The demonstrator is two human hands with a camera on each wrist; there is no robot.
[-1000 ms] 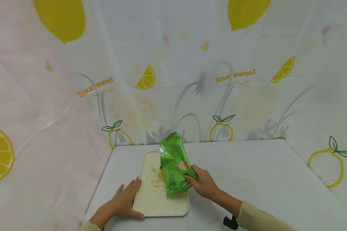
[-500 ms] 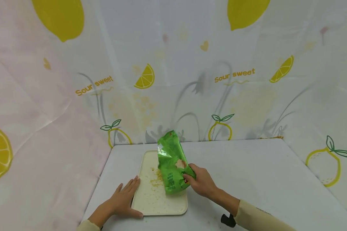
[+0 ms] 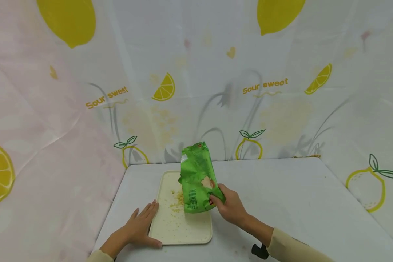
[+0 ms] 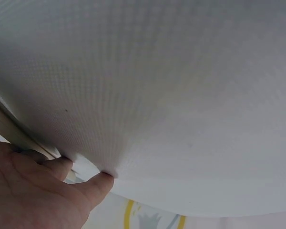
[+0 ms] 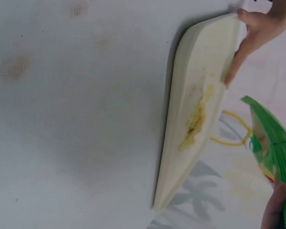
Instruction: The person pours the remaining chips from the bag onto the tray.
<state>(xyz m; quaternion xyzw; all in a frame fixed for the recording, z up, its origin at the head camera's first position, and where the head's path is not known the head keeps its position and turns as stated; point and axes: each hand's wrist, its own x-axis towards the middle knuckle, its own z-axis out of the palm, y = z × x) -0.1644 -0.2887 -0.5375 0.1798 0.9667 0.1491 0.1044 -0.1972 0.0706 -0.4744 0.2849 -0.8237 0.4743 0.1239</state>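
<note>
In the head view, my right hand (image 3: 231,205) pinches the lower right corner of a crinkled green snack bag (image 3: 196,174). The bag hangs tilted over a cream tray (image 3: 183,233), hiding part of its right side. Yellow crumbs (image 3: 177,205) are scattered on the tray, and the right wrist view shows them as a small pile (image 5: 196,124) below the bag (image 5: 282,152). My left hand (image 3: 139,227), fingers straight and thumb spread, rests against the tray's left edge. The left wrist view shows fingertips of that hand (image 4: 43,191) touching the white surface beside the tray's edge.
The tray lies on a white-covered table (image 3: 275,203). A lemon-printed curtain (image 3: 209,80) stands behind it and along both sides. Light brown stains (image 5: 15,67) mark the cloth near the tray. A black strap piece (image 3: 260,251) sits by the right sleeve.
The green bag first shifts slightly left, then rises a little and turns more upright in my right hand. My left hand stays in place at the tray's edge.
</note>
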